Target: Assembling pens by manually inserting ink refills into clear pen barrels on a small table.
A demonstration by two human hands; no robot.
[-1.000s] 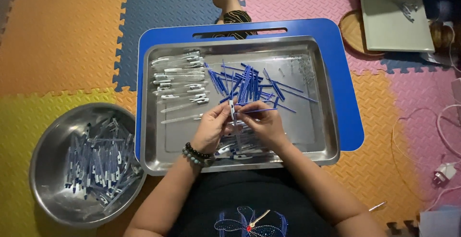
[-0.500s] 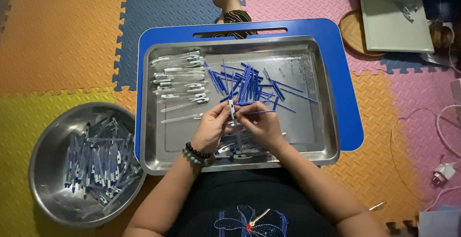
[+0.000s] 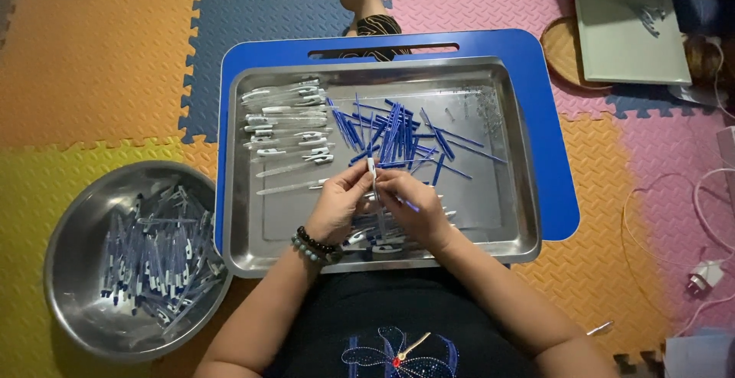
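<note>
Your foam floor mat (image 3: 92, 64) spreads under everything, and on it, well out past your left elbow, sits the round steel bowl (image 3: 69, 217) filled with assembled pens (image 3: 153, 263). Directly beneath both hands lies the steel tray (image 3: 505, 217) on its blue board (image 3: 551, 117). Beyond your left hand is the row of clear barrels (image 3: 287, 121); beyond your right, the heap of blue refills (image 3: 390, 129). Since a second ago your hands have barely shifted, staying together over the tray's near half, so the same piece is in work. Your left hand (image 3: 337, 206) pinches a clear barrel (image 3: 372, 170) upright; your right hand (image 3: 417, 206) grips a blue refill (image 3: 407, 204) at it, fingers closed narrow
</note>
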